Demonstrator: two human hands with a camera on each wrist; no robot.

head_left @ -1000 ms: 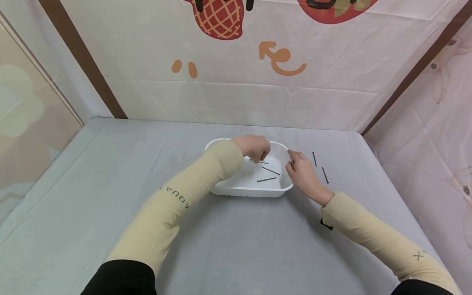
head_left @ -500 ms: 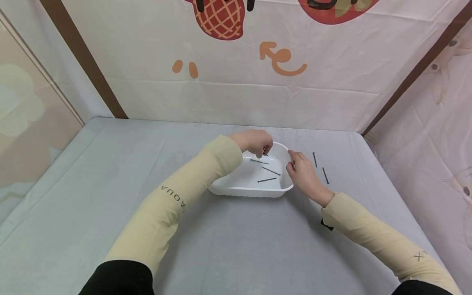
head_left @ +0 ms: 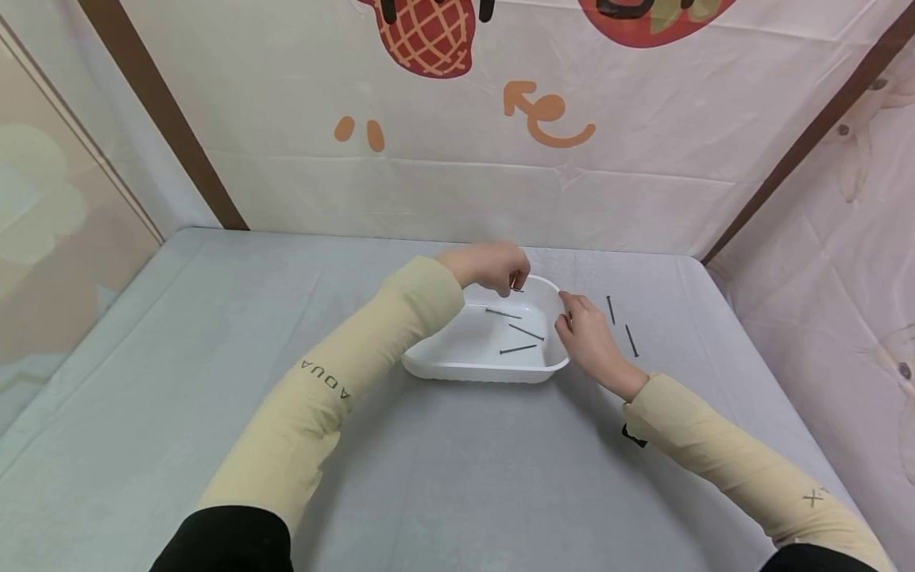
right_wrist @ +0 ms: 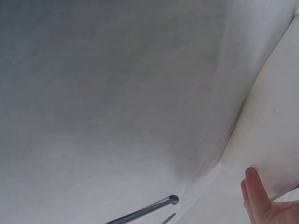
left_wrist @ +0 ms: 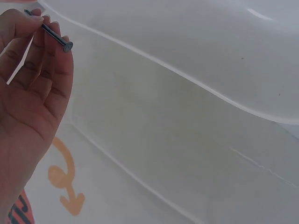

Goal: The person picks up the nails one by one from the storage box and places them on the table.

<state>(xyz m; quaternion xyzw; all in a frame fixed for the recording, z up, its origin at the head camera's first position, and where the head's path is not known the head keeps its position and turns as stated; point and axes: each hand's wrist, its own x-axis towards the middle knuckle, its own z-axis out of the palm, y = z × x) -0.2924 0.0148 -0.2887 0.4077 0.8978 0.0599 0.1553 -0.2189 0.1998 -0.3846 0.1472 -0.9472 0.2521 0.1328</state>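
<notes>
A white oval-cornered tray (head_left: 486,372) lies on the table with several nails in it, among them one nail (head_left: 518,349) near its front. Over the tray's far side, my left hand (head_left: 489,266) pinches a dark nail; the left wrist view shows this nail (left_wrist: 53,33) between thumb and fingertips of the left hand (left_wrist: 37,88). My right hand (head_left: 593,340) touches the tray's right end with its fingers. In the right wrist view, fingers of the right hand (right_wrist: 264,203) rest against the tray's outer wall (right_wrist: 268,126).
Two nails lie on the grey table (head_left: 465,477) right of the tray, one nearer the back (head_left: 611,310) and one nearer the front (head_left: 632,341). A printed white curtain (head_left: 443,199) stands behind the table's far edge.
My left hand has risen and moved back toward the tray's far rim, with the pinched nail. More of the nails below it shows. The right hand stays at the tray's right end.
</notes>
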